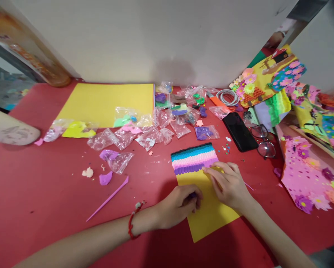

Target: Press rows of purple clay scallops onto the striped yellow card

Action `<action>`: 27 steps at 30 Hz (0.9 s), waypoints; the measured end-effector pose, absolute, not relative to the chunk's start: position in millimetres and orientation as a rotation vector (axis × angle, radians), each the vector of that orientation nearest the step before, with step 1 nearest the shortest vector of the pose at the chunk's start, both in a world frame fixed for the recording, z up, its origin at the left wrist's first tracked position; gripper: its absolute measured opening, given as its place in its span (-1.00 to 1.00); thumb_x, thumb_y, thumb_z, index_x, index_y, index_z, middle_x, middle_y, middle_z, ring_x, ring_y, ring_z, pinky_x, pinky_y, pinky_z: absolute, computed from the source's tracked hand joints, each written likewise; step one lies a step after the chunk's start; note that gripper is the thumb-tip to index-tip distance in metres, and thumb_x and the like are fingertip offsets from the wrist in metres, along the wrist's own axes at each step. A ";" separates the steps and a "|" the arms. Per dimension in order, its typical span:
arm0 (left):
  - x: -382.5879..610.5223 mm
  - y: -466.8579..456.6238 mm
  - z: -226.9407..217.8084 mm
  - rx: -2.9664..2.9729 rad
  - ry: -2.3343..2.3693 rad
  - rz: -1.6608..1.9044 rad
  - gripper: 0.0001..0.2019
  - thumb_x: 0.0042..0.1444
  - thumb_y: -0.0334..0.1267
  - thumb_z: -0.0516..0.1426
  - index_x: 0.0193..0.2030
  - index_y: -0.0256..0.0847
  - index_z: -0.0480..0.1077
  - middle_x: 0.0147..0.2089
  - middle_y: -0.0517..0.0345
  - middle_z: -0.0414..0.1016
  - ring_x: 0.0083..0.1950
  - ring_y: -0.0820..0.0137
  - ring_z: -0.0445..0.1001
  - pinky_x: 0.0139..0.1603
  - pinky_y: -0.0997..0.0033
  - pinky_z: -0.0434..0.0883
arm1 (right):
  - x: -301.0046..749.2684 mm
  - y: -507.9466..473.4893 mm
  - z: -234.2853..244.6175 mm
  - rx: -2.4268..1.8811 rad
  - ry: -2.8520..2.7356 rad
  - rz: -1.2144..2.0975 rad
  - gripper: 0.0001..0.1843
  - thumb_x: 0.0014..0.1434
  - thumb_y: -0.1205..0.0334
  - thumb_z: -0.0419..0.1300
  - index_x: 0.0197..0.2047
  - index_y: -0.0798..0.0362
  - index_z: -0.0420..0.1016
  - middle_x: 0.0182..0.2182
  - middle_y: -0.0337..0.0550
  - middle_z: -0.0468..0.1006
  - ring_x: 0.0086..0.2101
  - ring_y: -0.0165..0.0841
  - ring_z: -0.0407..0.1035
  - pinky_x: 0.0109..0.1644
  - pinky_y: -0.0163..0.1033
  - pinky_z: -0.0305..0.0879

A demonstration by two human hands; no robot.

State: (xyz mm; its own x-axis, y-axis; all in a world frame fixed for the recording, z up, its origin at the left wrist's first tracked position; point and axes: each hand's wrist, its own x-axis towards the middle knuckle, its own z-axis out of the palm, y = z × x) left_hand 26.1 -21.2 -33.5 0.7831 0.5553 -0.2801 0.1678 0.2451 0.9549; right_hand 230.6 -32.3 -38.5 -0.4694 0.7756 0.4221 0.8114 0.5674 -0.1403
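Note:
A yellow card (208, 214) lies on the red table (44, 193) in front of me. Its top part is covered with rows of clay scales (193, 158) in black, blue, white, pink and purple. My right hand (229, 184) rests on the card, its fingertips pressed together at the right end of the lowest purple row. My left hand (179, 204) is curled at the card's left edge, fingers closed round a bit of purple clay (193, 195). A red bracelet (133, 221) is on my left wrist.
Several plastic bags of coloured clay (155, 126) are scattered beyond the card, on and near a big yellow sheet (105, 102). A pink modelling stick (108, 199) and clay lumps (105, 178) lie left. A black phone (239, 131), glasses (263, 139) and flowered craft pieces (309, 175) sit right.

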 end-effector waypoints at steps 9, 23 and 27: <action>27.2 -22.3 -35.1 1.354 0.680 0.309 -0.83 0.06 -0.56 -0.09 -0.31 -0.31 0.25 -0.38 0.16 0.33 -0.41 0.52 0.30 -0.42 0.55 0.26 | 235.3 -34.5 -35.2 -1.303 -2.312 -0.067 -0.64 0.11 0.50 0.06 -0.02 0.06 0.36 -0.28 -0.13 0.58 -0.12 -0.28 0.35 -0.14 -0.18 0.08; 25.6 -23.4 -39.0 1.344 0.647 0.343 -0.90 0.15 -0.45 -0.08 -0.26 -0.28 0.22 -0.37 0.15 0.33 -0.42 0.51 0.30 -0.41 0.53 0.28 | 227.6 -42.9 -27.4 -1.279 -2.256 -0.028 -0.72 0.08 0.51 0.04 -0.16 0.06 0.39 -0.36 -0.18 0.56 -0.23 -0.30 0.34 -0.20 -0.18 0.10; 24.4 -24.8 -43.4 1.276 0.601 0.391 -0.86 0.23 -0.27 -0.07 -0.14 -0.29 0.19 -0.33 0.12 0.33 -0.40 0.49 0.34 -0.37 0.48 0.33 | 213.7 -59.4 -22.4 -1.273 -2.149 0.260 -0.76 0.12 0.44 0.06 -0.14 0.05 0.40 -0.27 -0.11 0.49 -0.25 -0.34 0.34 -0.20 -0.19 0.23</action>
